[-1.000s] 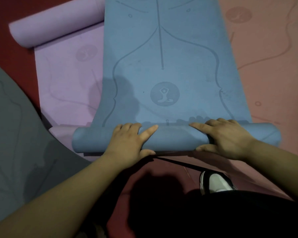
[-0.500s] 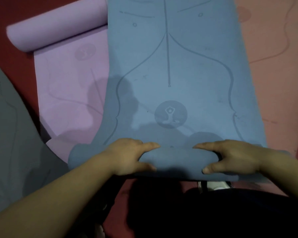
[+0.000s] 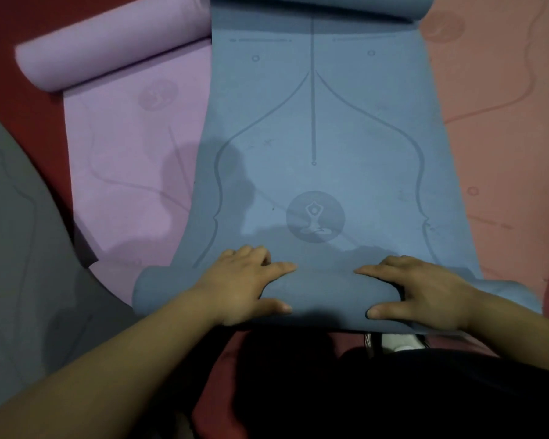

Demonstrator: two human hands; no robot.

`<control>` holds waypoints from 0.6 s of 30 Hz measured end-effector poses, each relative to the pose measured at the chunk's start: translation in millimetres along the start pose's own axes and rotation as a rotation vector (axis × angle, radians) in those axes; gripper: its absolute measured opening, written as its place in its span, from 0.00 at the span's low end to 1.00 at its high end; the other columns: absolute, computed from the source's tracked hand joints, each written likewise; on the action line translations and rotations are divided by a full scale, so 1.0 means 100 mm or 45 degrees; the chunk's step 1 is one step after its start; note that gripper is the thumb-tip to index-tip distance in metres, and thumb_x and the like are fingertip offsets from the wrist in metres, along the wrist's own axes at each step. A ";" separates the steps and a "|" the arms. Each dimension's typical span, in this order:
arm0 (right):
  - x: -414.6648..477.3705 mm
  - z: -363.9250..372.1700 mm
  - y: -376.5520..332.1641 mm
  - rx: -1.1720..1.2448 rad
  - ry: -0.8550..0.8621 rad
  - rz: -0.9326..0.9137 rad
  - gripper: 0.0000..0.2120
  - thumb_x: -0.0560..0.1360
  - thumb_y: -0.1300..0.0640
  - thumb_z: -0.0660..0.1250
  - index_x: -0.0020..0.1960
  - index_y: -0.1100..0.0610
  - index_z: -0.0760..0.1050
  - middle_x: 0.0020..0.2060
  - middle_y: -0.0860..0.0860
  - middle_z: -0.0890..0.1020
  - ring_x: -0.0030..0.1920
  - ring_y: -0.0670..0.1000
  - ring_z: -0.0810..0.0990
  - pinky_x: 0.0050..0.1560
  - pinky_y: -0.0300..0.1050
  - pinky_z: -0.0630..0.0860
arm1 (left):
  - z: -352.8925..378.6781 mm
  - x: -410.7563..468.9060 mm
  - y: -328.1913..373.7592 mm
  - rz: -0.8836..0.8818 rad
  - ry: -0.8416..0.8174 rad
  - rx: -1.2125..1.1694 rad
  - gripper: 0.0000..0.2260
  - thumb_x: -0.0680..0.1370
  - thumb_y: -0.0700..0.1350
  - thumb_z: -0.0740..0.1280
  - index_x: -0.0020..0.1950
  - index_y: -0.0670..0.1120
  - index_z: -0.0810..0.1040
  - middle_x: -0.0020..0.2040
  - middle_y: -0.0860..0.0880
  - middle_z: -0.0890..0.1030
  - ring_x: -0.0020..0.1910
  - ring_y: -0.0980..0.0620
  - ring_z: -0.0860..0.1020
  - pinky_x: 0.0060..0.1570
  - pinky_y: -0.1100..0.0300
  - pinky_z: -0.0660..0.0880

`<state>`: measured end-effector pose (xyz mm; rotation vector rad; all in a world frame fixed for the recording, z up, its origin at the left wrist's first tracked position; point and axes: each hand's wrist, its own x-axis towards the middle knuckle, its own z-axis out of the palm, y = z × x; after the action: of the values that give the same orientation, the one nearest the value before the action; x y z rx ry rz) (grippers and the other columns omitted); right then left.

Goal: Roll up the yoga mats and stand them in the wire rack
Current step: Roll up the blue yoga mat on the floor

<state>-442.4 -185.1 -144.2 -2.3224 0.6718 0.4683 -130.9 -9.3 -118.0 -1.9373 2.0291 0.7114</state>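
Grip on the rolled near end of the blue mat (image 3: 314, 137): left hand (image 3: 241, 288) and right hand (image 3: 425, 293) curl fingers over the roll, thumbs on its near side. Ahead, it lies flat, far end curled. Its left edge overlaps a purple mat (image 3: 130, 147), its right edge a pink mat (image 3: 501, 122); a grey mat (image 3: 19, 248) lies farther left.

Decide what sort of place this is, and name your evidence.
Probably a yoga or fitness studio: a blue mat, purple mat, pink mat and grey mat lie spread on a red floor.
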 end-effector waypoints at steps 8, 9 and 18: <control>0.05 -0.04 0.01 0.005 -0.024 0.034 0.42 0.62 0.14 0.51 0.73 0.27 0.60 0.62 0.33 0.71 0.65 0.39 0.71 0.66 0.44 0.70 | 0.19 -0.06 0.09 0.047 0.308 0.133 0.32 0.76 0.75 0.51 0.77 0.63 0.64 0.57 0.51 0.76 0.51 0.46 0.76 0.52 0.48 0.73; 0.04 -0.03 0.00 -0.018 0.015 0.028 0.42 0.64 0.14 0.50 0.74 0.29 0.60 0.62 0.34 0.71 0.64 0.40 0.71 0.65 0.44 0.71 | 0.14 -0.05 0.07 0.028 0.224 0.101 0.33 0.75 0.76 0.49 0.78 0.64 0.61 0.59 0.51 0.74 0.54 0.47 0.75 0.54 0.49 0.72; 0.04 0.00 0.01 -0.173 0.078 -0.019 0.42 0.67 0.16 0.51 0.77 0.31 0.55 0.62 0.38 0.70 0.62 0.44 0.72 0.63 0.45 0.70 | 0.01 0.10 0.01 -0.017 0.131 0.054 0.35 0.73 0.76 0.47 0.77 0.65 0.62 0.60 0.52 0.74 0.57 0.48 0.75 0.59 0.49 0.71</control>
<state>-439.6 -187.0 -146.4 -2.4770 0.6697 0.4497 -132.8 -17.1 -123.7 -2.0002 2.0709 0.5719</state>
